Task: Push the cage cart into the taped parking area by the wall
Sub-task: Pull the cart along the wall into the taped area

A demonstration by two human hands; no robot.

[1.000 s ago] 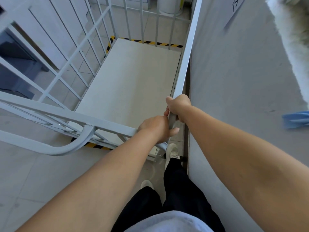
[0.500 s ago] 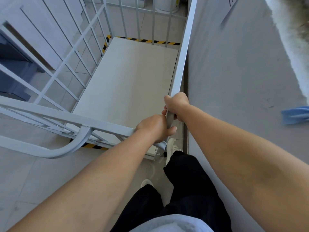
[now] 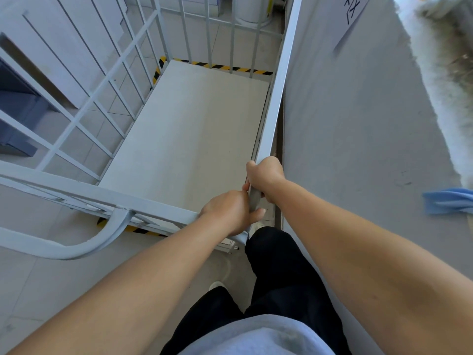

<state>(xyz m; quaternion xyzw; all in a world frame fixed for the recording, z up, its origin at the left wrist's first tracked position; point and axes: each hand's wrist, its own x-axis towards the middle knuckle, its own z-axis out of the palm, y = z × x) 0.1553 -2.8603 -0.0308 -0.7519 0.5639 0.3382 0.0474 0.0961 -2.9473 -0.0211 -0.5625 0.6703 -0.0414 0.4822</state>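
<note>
The white cage cart [image 3: 84,198] stands right in front of me, its flat deck empty and its right side close along the grey wall [image 3: 358,119]. Yellow-and-black floor tape [image 3: 225,67] shows just past the deck's far edge, at its far-left corner and under the near-left edge. My left hand [image 3: 229,211] is closed on the near top rail at the cart's near-right corner. My right hand [image 3: 265,175] grips the right side rail just beyond it. The cart's wheels are hidden.
A curved white handle bar [image 3: 76,245] sticks out at the near left. A dark blue cabinet [image 3: 18,124] stands beyond the cart's left grid. A blue cloth [image 3: 448,202] and a paper sign [image 3: 353,11] are on the wall. My legs in black trousers [image 3: 276,278] are behind the cart.
The cart has crept slightly forward along the wall, the far tape sitting a little closer to the deck's edge. Both hands keep the same grip; my right leg stepped forward.
</note>
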